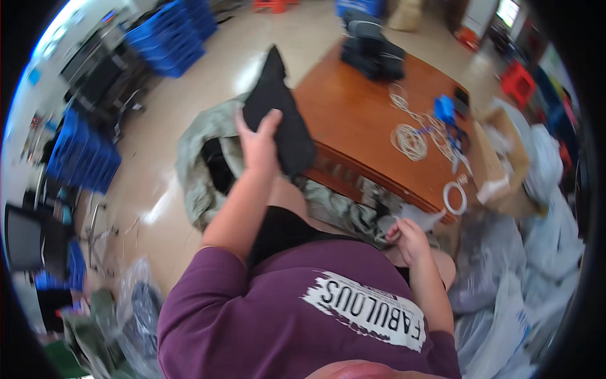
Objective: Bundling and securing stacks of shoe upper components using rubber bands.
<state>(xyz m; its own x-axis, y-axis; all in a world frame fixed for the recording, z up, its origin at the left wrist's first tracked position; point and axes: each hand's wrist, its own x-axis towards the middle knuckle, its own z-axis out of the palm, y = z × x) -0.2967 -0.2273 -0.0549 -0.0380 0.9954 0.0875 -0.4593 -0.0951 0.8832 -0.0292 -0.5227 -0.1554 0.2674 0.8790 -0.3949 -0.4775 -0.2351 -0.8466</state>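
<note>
My left hand (259, 140) is raised over the open grey-green sack and grips a flat black folded piece of cloth (275, 110), thumb on top. The cloth is tilted, one pointed corner up and away, its lower end near the table's left edge. The sack (194, 148) stands on the floor to the left, with black material (216, 165) inside. Close to the table's front edge, my right hand (409, 241) has its fingers curled together. A piece of translucent plastic (421, 216) lies right by those fingers; whether they pinch it is unclear.
The brown wooden table (360, 126) bears a stack of black folded items (372, 49), cream cord (410, 141), a blue object (444, 108), and a white tape ring (454, 198). An open cardboard box (505, 151) and plastic bags (499, 259) crowd the right. Blue crates (165, 39) stand left.
</note>
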